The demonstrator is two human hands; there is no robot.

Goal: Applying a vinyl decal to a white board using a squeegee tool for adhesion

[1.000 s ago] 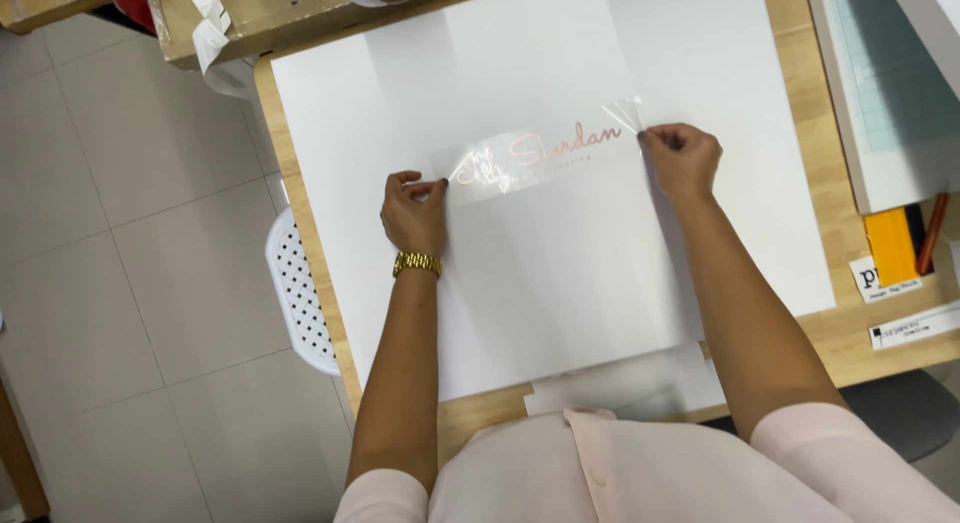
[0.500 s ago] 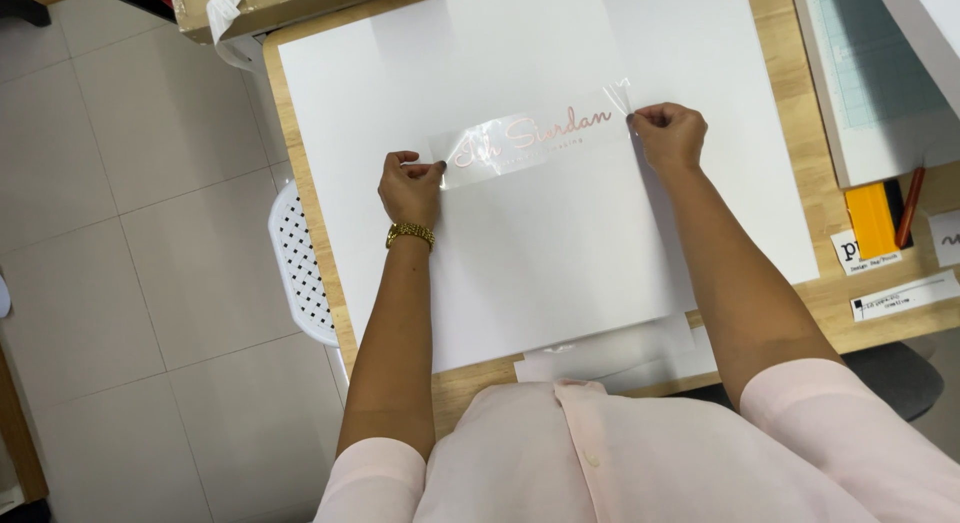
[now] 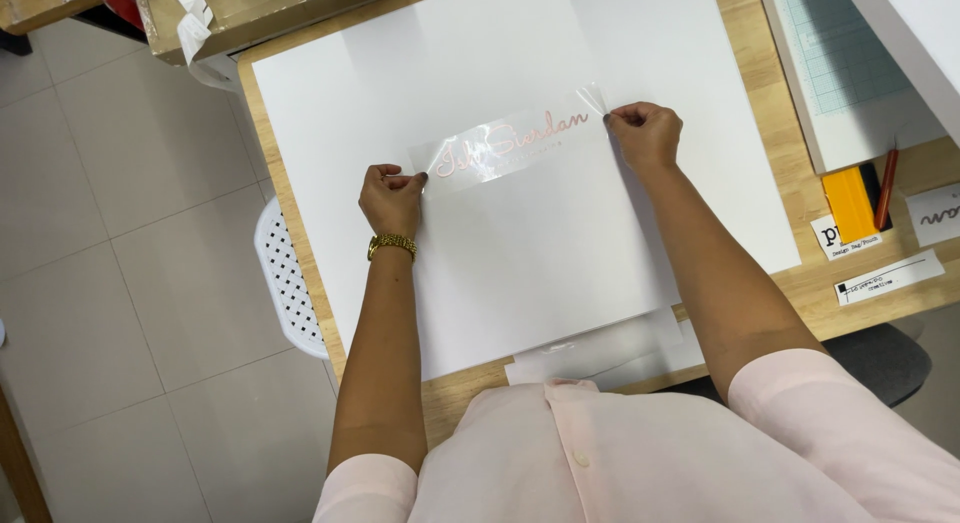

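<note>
Film strip [image 3: 510, 146] stretched between left hand [image 3: 392, 198] and right hand [image 3: 645, 135].

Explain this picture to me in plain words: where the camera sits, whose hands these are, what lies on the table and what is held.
The camera sits on the person's head and looks down, so both arms belong to the wearer. No machine is involved. The left hand, with a gold watch at its wrist, and the right hand each pinch one end of a clear strip carrying pinkish script lettering. They hold it over a large white board lying on a wooden table. At the right lie a green cutting mat, an orange scraper and small paper labels.
</note>
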